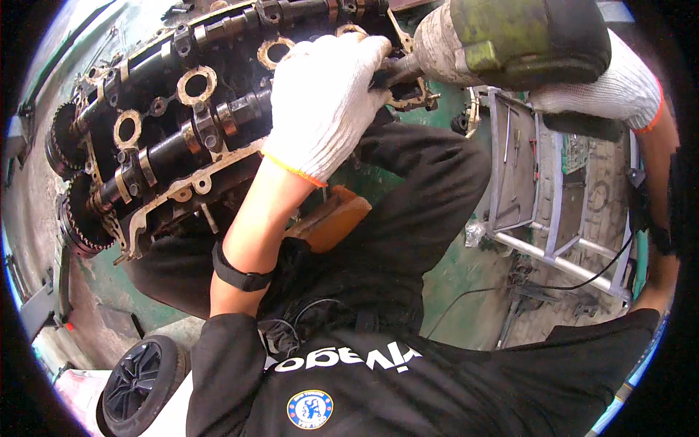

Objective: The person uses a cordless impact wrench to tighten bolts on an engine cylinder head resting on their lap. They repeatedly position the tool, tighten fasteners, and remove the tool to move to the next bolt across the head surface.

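A dirty yellow-green and black impact wrench (510,44) lies across the upper right, its nose pointing left. My right hand (604,91), in a white knit glove, is closed round its handle; the tool's body partly hides the fingers. My left hand (328,98), gloved alike, is closed round the dark socket (397,71) at the wrench's nose. Both are over the right end of an oily cylinder head (171,186) with two camshafts (171,160), pale round ring seats and toothed sprockets (86,218) at its left end. My left hand hides whatever the socket meets.
An orange-brown block (331,218) sits between my knees, beside the cylinder head. A metal-framed rack (561,247) with tools stands at right, and a black cable (582,286) runs past it. A wheel (142,386) is at lower left on the green floor's edge.
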Demonstrator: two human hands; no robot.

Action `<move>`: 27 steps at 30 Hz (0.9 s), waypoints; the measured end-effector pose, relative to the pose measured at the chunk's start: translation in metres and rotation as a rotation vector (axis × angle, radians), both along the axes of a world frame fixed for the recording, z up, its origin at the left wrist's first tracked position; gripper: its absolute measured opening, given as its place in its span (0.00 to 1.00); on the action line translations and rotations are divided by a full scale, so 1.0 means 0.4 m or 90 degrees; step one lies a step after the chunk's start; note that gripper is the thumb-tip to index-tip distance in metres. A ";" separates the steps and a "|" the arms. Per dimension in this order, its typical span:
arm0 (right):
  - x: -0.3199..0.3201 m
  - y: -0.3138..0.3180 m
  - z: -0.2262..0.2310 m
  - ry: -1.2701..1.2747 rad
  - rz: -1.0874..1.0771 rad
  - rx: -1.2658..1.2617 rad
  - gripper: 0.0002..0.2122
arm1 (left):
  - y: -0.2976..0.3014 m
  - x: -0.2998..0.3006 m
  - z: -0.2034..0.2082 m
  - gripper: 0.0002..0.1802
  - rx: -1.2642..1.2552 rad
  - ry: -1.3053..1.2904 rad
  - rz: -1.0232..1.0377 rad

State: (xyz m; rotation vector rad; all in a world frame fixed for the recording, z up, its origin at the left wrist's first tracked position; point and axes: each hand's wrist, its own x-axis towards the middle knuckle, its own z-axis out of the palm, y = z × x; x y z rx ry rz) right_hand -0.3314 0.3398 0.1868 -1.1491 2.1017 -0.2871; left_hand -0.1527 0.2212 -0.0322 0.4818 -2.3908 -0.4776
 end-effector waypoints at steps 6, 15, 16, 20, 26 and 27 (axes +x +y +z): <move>0.043 0.010 0.009 0.001 -0.046 0.029 0.26 | 0.004 0.001 0.004 0.16 -0.007 0.009 -0.012; -0.021 0.246 -0.008 -0.007 -0.218 -0.090 0.33 | 0.010 0.011 0.016 0.15 -0.006 -0.046 0.005; -0.029 0.286 -0.016 -0.001 -0.255 -0.123 0.33 | 0.015 0.010 0.017 0.16 -0.025 -0.017 0.002; -0.017 0.432 -0.142 -0.126 -0.214 -0.277 0.38 | 0.057 0.024 -0.022 0.20 -0.105 0.119 -0.026; 0.096 0.626 -0.428 -0.551 -0.420 -0.245 0.41 | 0.171 0.157 -0.210 0.20 -0.173 0.069 -0.192; 0.107 0.645 -0.464 -0.675 -0.440 -0.240 0.38 | 0.192 0.154 -0.233 0.20 -0.175 -0.005 -0.195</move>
